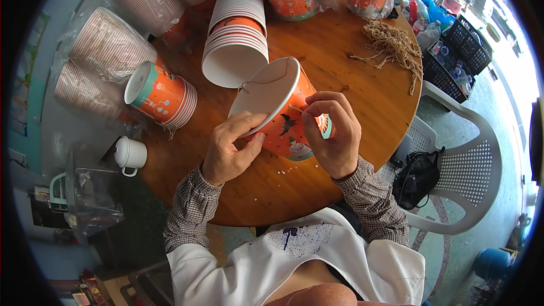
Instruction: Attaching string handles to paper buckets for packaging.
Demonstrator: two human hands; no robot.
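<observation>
An orange paper cup (283,127) with a white inside lies tilted over the round wooden table (351,79). My left hand (229,144) grips its rim from the near side. My right hand (334,130) wraps the cup's outer wall and pinches a thin brown string (266,82) that runs across the cup's mouth. Small paper dots (286,169) lie on the table under the cup.
A stack of the same cups (235,39) lies on its side behind, another shorter stack (161,95) to the left. Bagged cup stacks (107,45) ring the far edge. A bundle of twine (394,45) lies far right. A white mug (130,154) and white plastic chair (476,164) stand beside the table.
</observation>
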